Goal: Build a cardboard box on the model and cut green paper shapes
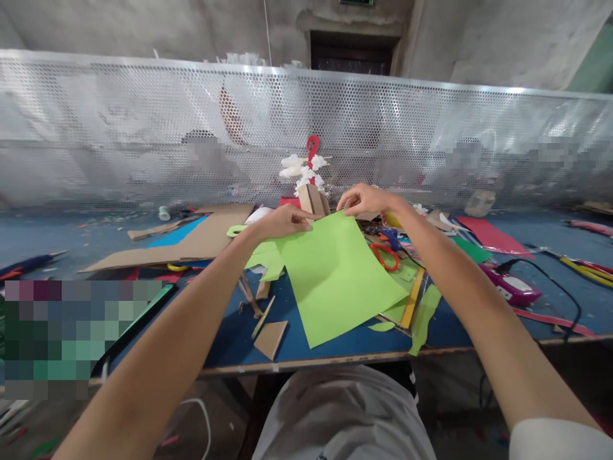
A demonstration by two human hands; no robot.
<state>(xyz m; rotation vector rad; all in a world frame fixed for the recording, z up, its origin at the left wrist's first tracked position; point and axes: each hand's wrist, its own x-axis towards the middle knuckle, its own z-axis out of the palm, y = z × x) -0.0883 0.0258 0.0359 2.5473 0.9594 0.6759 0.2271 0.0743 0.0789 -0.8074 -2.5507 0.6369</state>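
Note:
A bright green sheet of paper [340, 275] is held tilted over the blue table in front of me. My right hand [368, 199] pinches its far edge near the right corner. At the left part of that same edge, my left hand [286, 221] has thumb and fingers closed on the paper. More green paper scraps [265, 257] lie to the left of the sheet, partly under it. Orange-handled scissors [385, 257] and a yellow strip [414, 300] are to its right. Just beyond my hands stands a cardboard piece [312, 199] with white flower shapes [306, 171] and a red hooked piece [313, 147].
Brown cardboard [211, 237] covers part of the left side. A blue glue gun [391, 239] lies right of the sheet, near a magenta box [514, 285] with a black cord. Red paper [495, 236] lies farther right. A perforated metal screen [158, 134] closes off the back.

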